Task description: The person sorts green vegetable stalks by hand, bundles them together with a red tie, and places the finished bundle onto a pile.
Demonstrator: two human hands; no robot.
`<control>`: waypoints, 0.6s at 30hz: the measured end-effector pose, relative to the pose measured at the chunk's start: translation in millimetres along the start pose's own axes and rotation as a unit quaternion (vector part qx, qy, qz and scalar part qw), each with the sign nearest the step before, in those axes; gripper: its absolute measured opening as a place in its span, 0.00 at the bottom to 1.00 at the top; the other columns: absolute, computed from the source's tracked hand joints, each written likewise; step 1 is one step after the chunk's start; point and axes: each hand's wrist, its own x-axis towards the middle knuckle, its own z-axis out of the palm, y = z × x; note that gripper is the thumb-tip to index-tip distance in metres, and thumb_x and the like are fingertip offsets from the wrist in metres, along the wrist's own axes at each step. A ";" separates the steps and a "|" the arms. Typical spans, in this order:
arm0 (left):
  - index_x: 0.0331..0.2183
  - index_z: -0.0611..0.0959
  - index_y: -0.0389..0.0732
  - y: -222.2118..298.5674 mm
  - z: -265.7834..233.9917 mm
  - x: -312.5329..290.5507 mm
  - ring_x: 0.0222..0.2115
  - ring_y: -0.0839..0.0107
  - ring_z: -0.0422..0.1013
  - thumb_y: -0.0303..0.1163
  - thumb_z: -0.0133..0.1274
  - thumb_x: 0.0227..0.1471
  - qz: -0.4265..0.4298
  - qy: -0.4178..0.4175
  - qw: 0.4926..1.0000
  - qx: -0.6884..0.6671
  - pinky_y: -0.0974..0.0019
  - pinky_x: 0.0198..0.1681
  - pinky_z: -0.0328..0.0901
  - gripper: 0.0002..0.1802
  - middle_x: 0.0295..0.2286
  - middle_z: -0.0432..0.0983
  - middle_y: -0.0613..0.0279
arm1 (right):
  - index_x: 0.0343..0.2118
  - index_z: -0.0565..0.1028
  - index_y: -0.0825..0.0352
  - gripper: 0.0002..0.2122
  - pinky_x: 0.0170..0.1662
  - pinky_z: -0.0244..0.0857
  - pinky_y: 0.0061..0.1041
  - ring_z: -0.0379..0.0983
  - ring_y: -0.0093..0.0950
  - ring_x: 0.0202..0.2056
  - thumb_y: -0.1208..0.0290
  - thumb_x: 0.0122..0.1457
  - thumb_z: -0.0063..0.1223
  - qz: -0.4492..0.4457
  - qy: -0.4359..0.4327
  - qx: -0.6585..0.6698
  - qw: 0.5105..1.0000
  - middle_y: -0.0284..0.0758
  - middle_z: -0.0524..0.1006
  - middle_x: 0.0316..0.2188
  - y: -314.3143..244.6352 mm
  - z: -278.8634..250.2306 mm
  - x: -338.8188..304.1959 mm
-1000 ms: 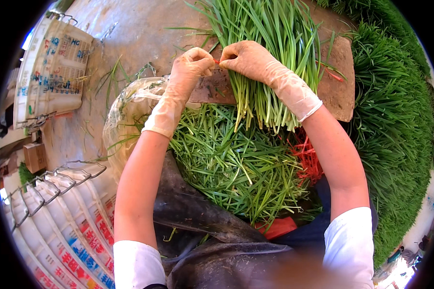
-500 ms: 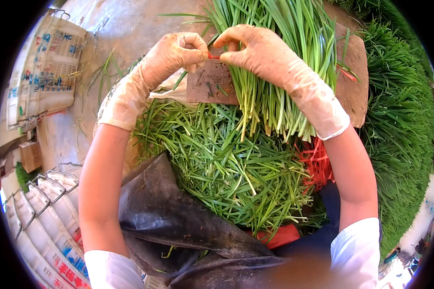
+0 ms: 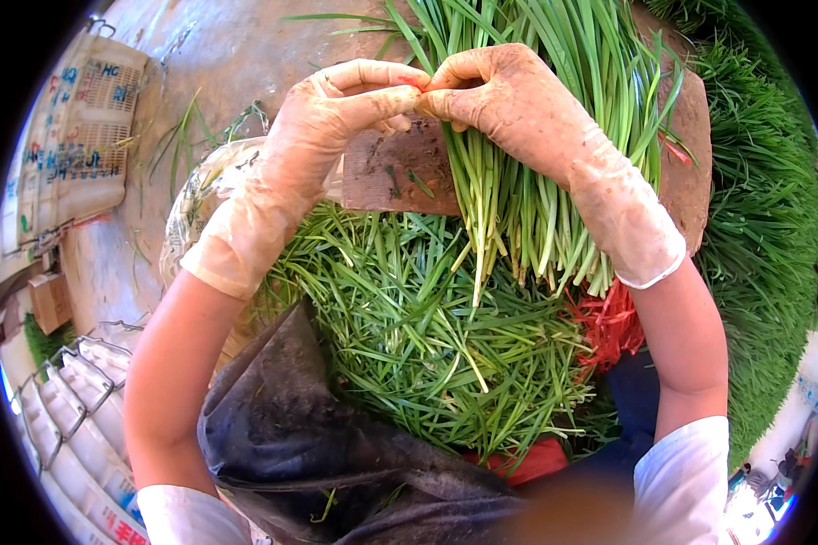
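Note:
Both my hands wear thin, pale, soiled gloves. My left hand [image 3: 345,100] and my right hand [image 3: 509,91] meet fingertip to fingertip, pinching a short red tie [image 3: 415,83] between them. Most of the tie is hidden by the fingers. Under my right hand and wrist lies a thick bundle of long green leafy stalks, like garlic chives [image 3: 554,204], with its pale cut ends toward me. It rests on a brown board [image 3: 393,173]. Below the board spreads a heap of loose green leaf trimmings [image 3: 427,318].
Red strips [image 3: 613,329] hang beside my right forearm. A black plastic sheet [image 3: 291,427] covers the near side. Piled greens [image 3: 763,245] rise along the right. White plastic crates [image 3: 91,136] stand at the far left, with another white crate [image 3: 73,436] at the near left.
My fingertips have come together over the red tie, which stretched between them across a small gap before. My left hand has turned and moved slightly right. The whole view has shifted a little.

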 end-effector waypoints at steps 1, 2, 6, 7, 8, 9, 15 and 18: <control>0.37 0.83 0.36 -1.2 2.0 1.3 0.31 0.80 0.71 0.29 0.58 0.50 0.003 0.003 1.000 -0.007 0.75 0.38 0.66 0.11 0.34 0.79 0.65 | 0.30 0.79 0.69 0.11 0.34 0.63 0.22 0.68 0.20 0.26 0.65 0.52 0.58 -0.001 -0.003 -0.004 1.000 0.30 0.74 0.20 1.4 0.3 0.4; 0.36 0.83 0.36 -2.0 5.3 2.4 0.30 0.80 0.72 0.30 0.58 0.50 0.003 0.021 1.000 0.020 0.75 0.37 0.66 0.11 0.32 0.79 0.65 | 0.30 0.79 0.69 0.11 0.34 0.64 0.22 0.68 0.20 0.26 0.65 0.53 0.57 -0.002 -0.007 -0.009 1.000 0.31 0.74 0.20 1.3 -1.0 0.2; 0.33 0.83 0.36 5.0 22.2 3.9 0.25 0.81 0.72 0.32 0.60 0.47 0.002 0.075 0.986 0.151 0.76 0.31 0.66 0.11 0.25 0.79 0.66 | 0.37 0.77 0.67 0.09 0.38 0.66 0.26 0.74 0.29 0.33 0.70 0.55 0.52 -0.082 0.102 -0.177 0.975 0.36 0.78 0.31 -13.4 -17.2 -10.9; 0.33 0.83 0.36 7.6 25.8 3.7 0.24 0.82 0.72 0.32 0.60 0.47 0.001 0.084 0.978 0.189 0.76 0.29 0.66 0.11 0.24 0.78 0.66 | 0.37 0.77 0.66 0.08 0.38 0.66 0.27 0.74 0.30 0.33 0.71 0.55 0.52 -0.126 0.117 -0.191 0.966 0.36 0.77 0.31 -14.5 -21.5 -9.2; 0.33 0.83 0.35 8.3 28.6 4.2 0.23 0.82 0.71 0.32 0.60 0.47 0.001 0.080 0.978 0.193 0.75 0.29 0.66 0.12 0.23 0.78 0.65 | 0.37 0.77 0.65 0.08 0.38 0.66 0.28 0.74 0.31 0.33 0.72 0.55 0.52 -0.169 0.132 -0.206 0.955 0.36 0.77 0.31 -16.2 -26.5 -8.8; 0.32 0.83 0.35 8.9 31.1 4.8 0.22 0.82 0.71 0.33 0.60 0.46 0.000 0.075 0.978 0.196 0.75 0.28 0.66 0.12 0.23 0.78 0.65 | 0.36 0.77 0.63 0.08 0.38 0.67 0.30 0.74 0.35 0.35 0.71 0.54 0.53 -0.258 0.119 -0.226 0.932 0.36 0.76 0.31 -21.4 -29.7 -9.6; 0.30 0.82 0.35 7.6 39.2 7.5 0.24 0.77 0.73 0.35 0.61 0.44 0.015 0.086 0.955 0.282 0.70 0.30 0.68 0.13 0.22 0.78 0.62 | 0.32 0.75 0.62 0.07 0.38 0.69 0.34 0.74 0.36 0.36 0.66 0.51 0.56 -0.292 0.057 -0.404 0.865 0.34 0.75 0.30 -13.6 -31.8 -9.0; 0.30 0.83 0.36 5.2 41.2 9.4 0.24 0.74 0.73 0.35 0.61 0.43 0.049 0.091 0.942 0.318 0.68 0.32 0.68 0.13 0.22 0.78 0.60 | 0.28 0.73 0.62 0.07 0.38 0.69 0.35 0.74 0.37 0.34 0.66 0.51 0.54 -0.292 0.066 -0.454 0.839 0.35 0.74 0.28 -11.5 -28.7 -7.6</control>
